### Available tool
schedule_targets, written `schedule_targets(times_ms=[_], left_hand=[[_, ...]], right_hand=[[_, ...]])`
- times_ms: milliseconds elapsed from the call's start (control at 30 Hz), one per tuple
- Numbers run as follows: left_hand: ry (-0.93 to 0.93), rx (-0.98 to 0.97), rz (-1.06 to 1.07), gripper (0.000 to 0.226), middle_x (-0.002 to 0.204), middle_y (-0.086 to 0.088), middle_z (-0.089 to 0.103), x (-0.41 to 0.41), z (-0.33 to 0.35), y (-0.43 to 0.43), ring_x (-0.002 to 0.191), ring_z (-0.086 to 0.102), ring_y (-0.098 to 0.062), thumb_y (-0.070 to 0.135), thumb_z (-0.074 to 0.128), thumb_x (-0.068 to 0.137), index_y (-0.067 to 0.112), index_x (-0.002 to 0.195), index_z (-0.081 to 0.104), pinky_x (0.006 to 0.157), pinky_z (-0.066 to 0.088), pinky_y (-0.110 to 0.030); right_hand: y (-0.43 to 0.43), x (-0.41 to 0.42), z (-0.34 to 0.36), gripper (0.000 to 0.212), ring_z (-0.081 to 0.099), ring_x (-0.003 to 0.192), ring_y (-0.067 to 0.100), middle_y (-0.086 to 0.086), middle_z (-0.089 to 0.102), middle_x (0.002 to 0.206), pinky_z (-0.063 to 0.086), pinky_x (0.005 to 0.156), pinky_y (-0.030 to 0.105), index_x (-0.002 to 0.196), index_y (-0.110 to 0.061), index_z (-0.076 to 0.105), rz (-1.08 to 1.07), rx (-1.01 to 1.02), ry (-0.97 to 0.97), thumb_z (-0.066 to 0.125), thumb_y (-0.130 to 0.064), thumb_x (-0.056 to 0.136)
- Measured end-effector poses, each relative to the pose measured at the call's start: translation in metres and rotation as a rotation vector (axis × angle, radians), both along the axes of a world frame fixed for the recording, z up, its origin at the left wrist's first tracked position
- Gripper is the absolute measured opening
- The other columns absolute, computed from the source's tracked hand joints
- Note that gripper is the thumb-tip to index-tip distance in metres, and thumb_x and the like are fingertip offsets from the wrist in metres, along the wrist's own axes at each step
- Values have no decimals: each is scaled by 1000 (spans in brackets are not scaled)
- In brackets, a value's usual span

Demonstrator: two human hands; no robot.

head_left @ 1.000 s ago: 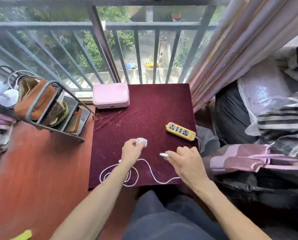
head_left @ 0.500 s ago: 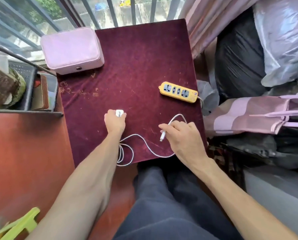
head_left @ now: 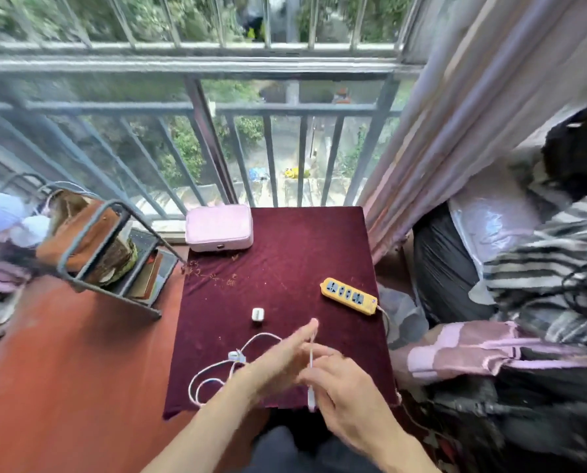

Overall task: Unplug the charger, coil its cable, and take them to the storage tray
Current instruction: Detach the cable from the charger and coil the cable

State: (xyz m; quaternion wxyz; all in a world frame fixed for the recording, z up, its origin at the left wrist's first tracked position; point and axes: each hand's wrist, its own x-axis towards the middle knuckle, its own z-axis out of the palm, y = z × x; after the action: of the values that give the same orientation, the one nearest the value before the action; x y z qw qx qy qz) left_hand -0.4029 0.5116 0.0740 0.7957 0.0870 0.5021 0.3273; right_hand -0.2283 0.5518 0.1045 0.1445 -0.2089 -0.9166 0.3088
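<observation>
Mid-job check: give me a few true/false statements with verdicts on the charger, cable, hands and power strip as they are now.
1. The charger is plugged into the power strip. False: it stands apart from it on the table.
2. The right hand pinches the cable. True.
3. The left hand grips the charger. False: its fingers are straight and off the charger.
4. The pink case sits at the table's far left corner. True.
5. The cable is neatly coiled. False: it lies in loose loops.
</observation>
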Motion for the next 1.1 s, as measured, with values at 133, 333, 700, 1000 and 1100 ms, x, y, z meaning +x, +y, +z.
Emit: schedule_targets(times_ms=[133, 333, 700, 1000, 1100], left_hand=[[-48, 140, -30, 59, 137, -3, 67, 26, 46, -18, 130, 60, -17, 57, 57, 93, 13, 132, 68, 105, 47, -28], [62, 239, 145, 35, 110, -11, 73, 41, 80, -27, 98, 71, -23, 21, 50, 102, 0, 123, 69, 86, 58, -30], [52, 493, 20, 14, 63, 3, 44, 52, 137, -34, 49, 19, -11, 26, 55, 98, 19, 100, 68, 36, 16, -16], [-82, 564, 57, 27, 57, 3, 39, 64, 154, -43, 37, 26, -3, 18, 44, 104, 9, 116, 67, 35, 21, -13], [-122, 585, -10, 27, 56, 3, 39, 77, 165, -49, 38, 27, -3, 17, 43, 105, 8, 117, 66, 36, 22, -13]], right_hand=[[-20, 2, 14, 31, 72, 88, 20, 3, 74, 93, 58, 73, 29, 85, -9, 81, 182, 94, 90, 82, 9, 60], [-12, 34, 37, 20, 64, 82, 8, -10, 73, 94, 54, 72, 26, 97, -24, 81, -41, 130, 253, 75, -9, 85], [59, -16, 54, 31, 60, 71, 1, -18, 67, 73, 55, 76, 27, 117, -55, 73, 31, -527, 53, 75, -45, 88], [114, -47, 125, 26, 76, 88, 24, 5, 81, 101, 63, 81, 43, 112, -14, 81, -104, -204, 206, 65, 3, 100], [133, -52, 148, 28, 76, 98, 24, 9, 81, 106, 62, 91, 39, 115, -3, 79, -134, -26, 249, 63, 12, 98]])
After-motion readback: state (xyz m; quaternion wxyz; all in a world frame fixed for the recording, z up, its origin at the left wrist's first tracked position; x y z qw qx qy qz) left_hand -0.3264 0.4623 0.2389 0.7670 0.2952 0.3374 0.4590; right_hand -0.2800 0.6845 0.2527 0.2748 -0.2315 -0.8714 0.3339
